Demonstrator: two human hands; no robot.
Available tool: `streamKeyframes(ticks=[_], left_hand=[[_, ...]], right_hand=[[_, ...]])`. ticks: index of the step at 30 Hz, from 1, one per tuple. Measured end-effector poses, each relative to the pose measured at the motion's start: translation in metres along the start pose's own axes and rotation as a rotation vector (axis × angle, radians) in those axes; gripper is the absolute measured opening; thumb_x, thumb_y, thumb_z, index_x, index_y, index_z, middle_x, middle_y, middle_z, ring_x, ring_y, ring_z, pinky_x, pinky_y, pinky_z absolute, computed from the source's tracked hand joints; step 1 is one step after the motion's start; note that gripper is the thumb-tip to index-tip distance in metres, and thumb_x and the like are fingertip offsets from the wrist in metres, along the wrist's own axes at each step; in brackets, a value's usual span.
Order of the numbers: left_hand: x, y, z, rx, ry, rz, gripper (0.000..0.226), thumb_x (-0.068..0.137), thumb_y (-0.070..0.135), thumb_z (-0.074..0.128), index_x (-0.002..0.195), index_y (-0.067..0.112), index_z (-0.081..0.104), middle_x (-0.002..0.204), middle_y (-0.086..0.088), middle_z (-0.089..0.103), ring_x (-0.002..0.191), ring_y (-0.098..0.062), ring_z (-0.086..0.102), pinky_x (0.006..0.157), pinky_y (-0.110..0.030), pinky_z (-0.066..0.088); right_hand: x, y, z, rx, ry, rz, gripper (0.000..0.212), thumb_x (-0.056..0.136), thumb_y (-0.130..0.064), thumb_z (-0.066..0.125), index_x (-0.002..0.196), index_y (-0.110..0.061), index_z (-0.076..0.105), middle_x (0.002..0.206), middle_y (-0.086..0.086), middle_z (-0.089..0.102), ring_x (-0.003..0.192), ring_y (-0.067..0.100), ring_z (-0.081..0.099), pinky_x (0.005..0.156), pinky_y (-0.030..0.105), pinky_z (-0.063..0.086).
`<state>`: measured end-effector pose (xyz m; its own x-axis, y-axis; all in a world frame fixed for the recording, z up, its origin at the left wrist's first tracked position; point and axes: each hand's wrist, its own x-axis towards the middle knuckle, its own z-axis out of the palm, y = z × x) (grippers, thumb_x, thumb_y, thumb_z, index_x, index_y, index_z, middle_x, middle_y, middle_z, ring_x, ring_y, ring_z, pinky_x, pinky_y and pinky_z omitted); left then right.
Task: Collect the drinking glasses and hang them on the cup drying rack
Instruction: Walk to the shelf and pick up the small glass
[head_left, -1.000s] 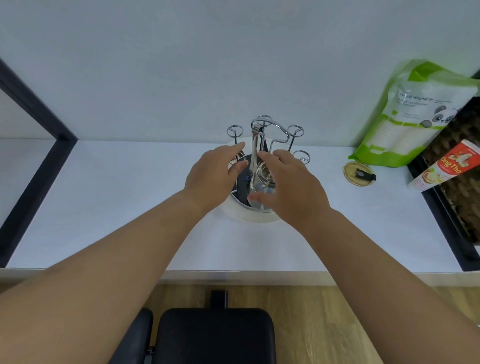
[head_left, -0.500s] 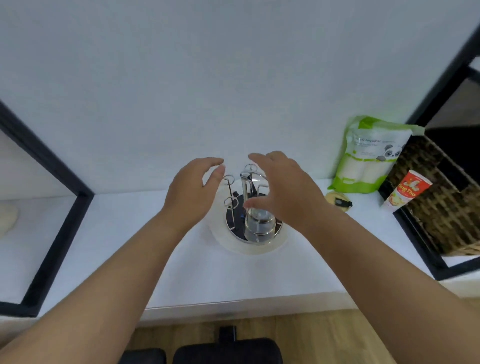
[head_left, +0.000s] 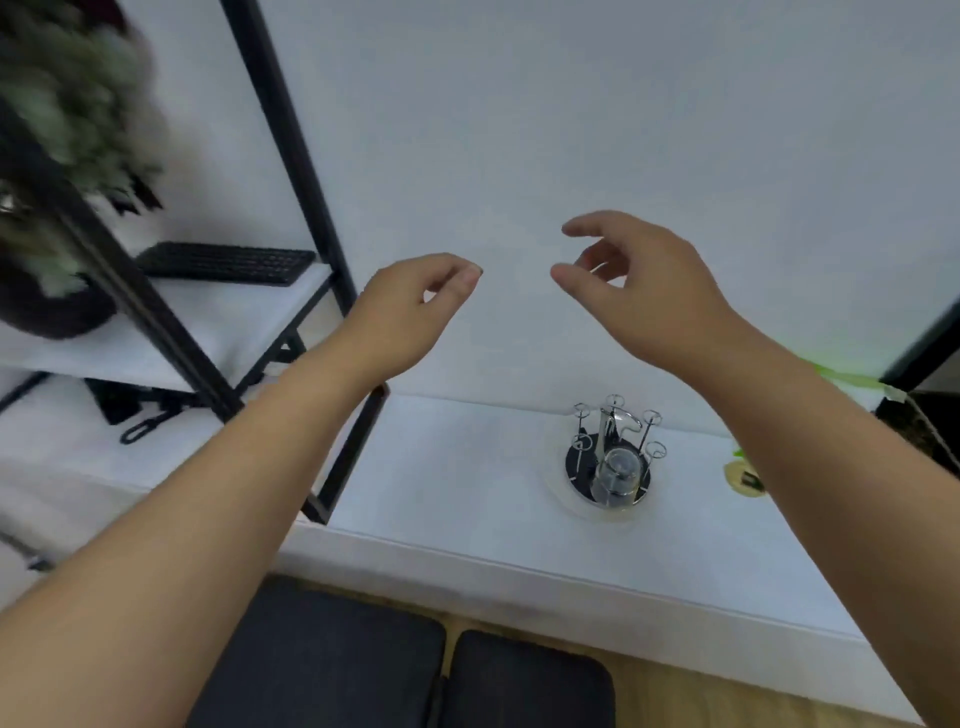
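Note:
The chrome cup drying rack (head_left: 615, 431) stands on a round white base on the white counter, right of centre. One clear drinking glass (head_left: 620, 475) hangs upside down on its front peg. My left hand (head_left: 410, 306) is raised well above and left of the rack, fingers loosely curled and holding nothing. My right hand (head_left: 639, 291) is lifted above the rack in front of the wall, fingers apart and empty. No other glass is visible.
A black-framed shelf unit (head_left: 291, 171) stands at the left, holding a black keyboard (head_left: 228, 262) and a blurred potted plant (head_left: 62, 156). A small yellow lid (head_left: 745, 478) lies right of the rack. Two black stool cushions (head_left: 395, 675) sit below the counter edge.
Both hands have let go of the glass, left it hanging on the rack, and lifted up and away. The view has swung left, bringing the shelf unit in.

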<state>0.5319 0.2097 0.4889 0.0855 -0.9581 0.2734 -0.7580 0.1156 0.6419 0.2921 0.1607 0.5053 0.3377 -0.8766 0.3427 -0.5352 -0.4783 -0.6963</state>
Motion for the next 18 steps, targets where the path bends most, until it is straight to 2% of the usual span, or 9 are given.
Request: streamKeyframes(ticks=[3,6,8,11,15,18], left_hand=[[-0.041,0.016,-0.063,0.069,0.055,-0.045,0.038,0.105,0.045,0.048,0.122,0.022,0.073,0.113,0.013,0.074,0.111,-0.006,0.066,0.102,-0.031,0.050],[-0.088,0.026,-0.113,0.157,0.123,-0.073,0.039,0.104,0.050,0.045,0.117,0.026,0.072,0.106,0.010,0.074,0.103,-0.009,0.067,0.093,-0.037,0.054],[-0.127,0.031,-0.140,0.174,0.171,-0.119,0.035,0.104,0.048,0.046,0.117,0.029,0.072,0.101,0.019,0.072,0.097,0.000,0.065,0.084,-0.030,0.055],[-0.190,0.041,-0.173,0.205,0.235,-0.183,0.037,0.105,0.049,0.046,0.124,0.029,0.071,0.108,0.021,0.071,0.103,0.003,0.064,0.089,-0.028,0.052],[-0.269,0.056,-0.215,0.247,0.319,-0.280,0.035,0.107,0.046,0.045,0.124,0.027,0.070,0.107,0.022,0.068,0.099,0.007,0.060,0.082,-0.017,0.045],[-0.323,0.065,-0.247,0.291,0.409,-0.345,0.029,0.106,0.047,0.045,0.108,0.032,0.070,0.092,0.025,0.066,0.087,0.011,0.059,0.077,-0.015,0.042]], right_hand=[[-0.013,-0.063,0.003,0.067,-0.066,-0.073,0.035,0.097,-0.042,0.069,0.131,-0.032,0.068,0.102,-0.010,0.072,0.098,0.010,0.068,0.078,0.010,0.041],[-0.036,-0.116,0.016,0.130,-0.143,-0.151,0.033,0.097,-0.043,0.069,0.128,-0.032,0.070,0.101,-0.012,0.072,0.098,0.009,0.069,0.078,0.010,0.041],[-0.056,-0.146,0.029,0.173,-0.215,-0.194,0.030,0.096,-0.042,0.070,0.125,-0.033,0.070,0.100,-0.012,0.072,0.097,0.006,0.069,0.074,0.005,0.040],[-0.089,-0.188,0.047,0.242,-0.309,-0.258,0.029,0.096,-0.041,0.070,0.124,-0.034,0.071,0.100,-0.011,0.073,0.097,0.003,0.068,0.070,-0.001,0.039],[-0.128,-0.240,0.062,0.290,-0.415,-0.362,0.032,0.097,-0.042,0.069,0.128,-0.033,0.069,0.103,-0.010,0.072,0.096,0.004,0.066,0.075,0.010,0.042],[-0.157,-0.277,0.073,0.310,-0.478,-0.433,0.034,0.098,-0.044,0.068,0.130,-0.034,0.068,0.104,-0.010,0.072,0.095,0.005,0.067,0.077,0.017,0.046]])
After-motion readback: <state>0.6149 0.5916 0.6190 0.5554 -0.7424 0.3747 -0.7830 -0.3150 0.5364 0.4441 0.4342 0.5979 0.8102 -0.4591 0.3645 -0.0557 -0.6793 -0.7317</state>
